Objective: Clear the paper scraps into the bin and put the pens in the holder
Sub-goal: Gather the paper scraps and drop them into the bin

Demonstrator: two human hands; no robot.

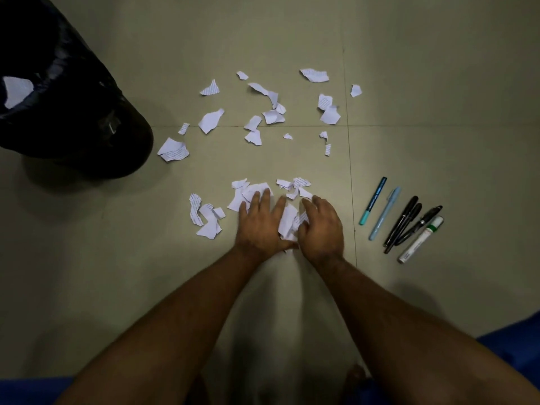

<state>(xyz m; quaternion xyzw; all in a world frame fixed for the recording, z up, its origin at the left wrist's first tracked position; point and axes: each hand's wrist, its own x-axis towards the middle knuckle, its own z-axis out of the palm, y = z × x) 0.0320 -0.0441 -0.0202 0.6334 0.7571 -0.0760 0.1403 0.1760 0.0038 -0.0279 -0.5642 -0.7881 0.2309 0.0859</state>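
I see my left hand [258, 222] flat on floor scraps [287, 220]; my right hand [321, 226] curls its fingers round them.

Pale grey-green tiled floor [438, 83] with thin grout lines, dimly lit.

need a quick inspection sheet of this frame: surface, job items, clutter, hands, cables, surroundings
Surface: pale tiled floor with dark grout lines.
Job's things: torn paper scraps scattered over the middle of the floor; one scrap in the bin, a black-lined bin at far left; six pens lying side by side on the right. No holder in view.
Clutter: nothing seen.
Hands: left hand flat on the scraps, fingers straight; right hand with fingers curled round the gathered scrap pile between the hands.
Cables: nothing seen.
Surroundings: blue clothing at the bottom edges.
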